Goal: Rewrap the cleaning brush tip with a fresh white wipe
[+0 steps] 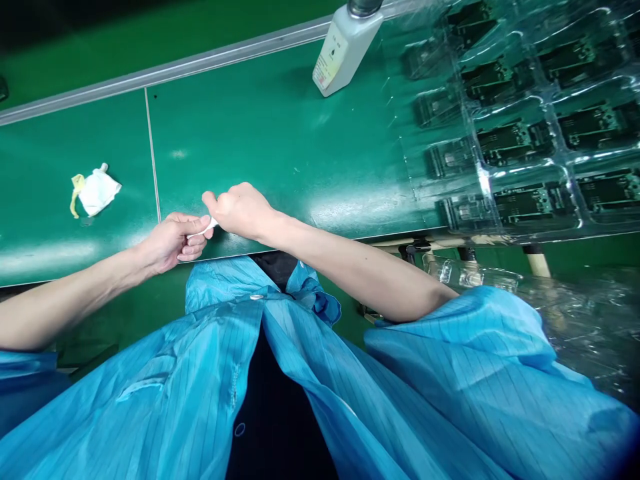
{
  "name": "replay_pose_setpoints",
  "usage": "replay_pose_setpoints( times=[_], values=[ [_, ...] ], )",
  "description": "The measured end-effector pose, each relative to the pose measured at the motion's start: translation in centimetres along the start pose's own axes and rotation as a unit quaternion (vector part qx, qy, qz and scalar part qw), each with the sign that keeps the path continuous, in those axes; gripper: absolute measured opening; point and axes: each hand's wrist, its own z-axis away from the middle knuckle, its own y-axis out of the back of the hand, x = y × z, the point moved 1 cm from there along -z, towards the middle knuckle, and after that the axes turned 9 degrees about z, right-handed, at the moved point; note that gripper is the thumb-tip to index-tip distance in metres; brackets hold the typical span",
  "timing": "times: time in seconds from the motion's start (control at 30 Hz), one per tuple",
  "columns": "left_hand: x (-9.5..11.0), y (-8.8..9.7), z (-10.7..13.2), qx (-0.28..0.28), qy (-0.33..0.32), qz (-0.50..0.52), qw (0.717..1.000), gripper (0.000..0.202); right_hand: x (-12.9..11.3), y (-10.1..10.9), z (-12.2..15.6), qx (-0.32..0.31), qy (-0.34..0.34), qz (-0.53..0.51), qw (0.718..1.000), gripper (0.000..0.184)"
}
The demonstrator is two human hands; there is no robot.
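Note:
Near the front edge of the green table [280, 153], my two hands meet over a small white item [203, 231] that looks like a strip of cloth or tissue. My left hand [183, 241] pinches it between thumb and fingers. Closed around its other end is my right hand [239, 210], its knuckles turned up. Most of the white item is hidden by my fingers, so its exact kind does not show. A crumpled white cloth [100, 192] with a yellow strip lies on the table to the left of my hands.
A white bottle [345, 50] with a dark cap and printed label stands toward the back. At the right, clear plastic trays [553, 107] hold several circuit boards [520, 143]. A metal rail [220, 59] runs along the far edge. More clear plastic [590, 327] lies below the table.

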Motion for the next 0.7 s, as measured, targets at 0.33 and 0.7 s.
replay_pose_setpoints(
  times=[0.33, 0.7],
  values=[
    [-1.8, 0.3, 0.4, 0.025, -0.133, -0.208, 0.969, 0.031, -1.0, -0.9, 0.3, -0.027, -0.009, -0.026, 0.999, 0.042],
    [-2.5, 1.0, 0.5, 0.080, -0.451, -0.609, 0.647, 0.033, -0.8, -0.1, 0.5, -0.063, 0.026, -0.107, 0.992, 0.017]
  ],
)
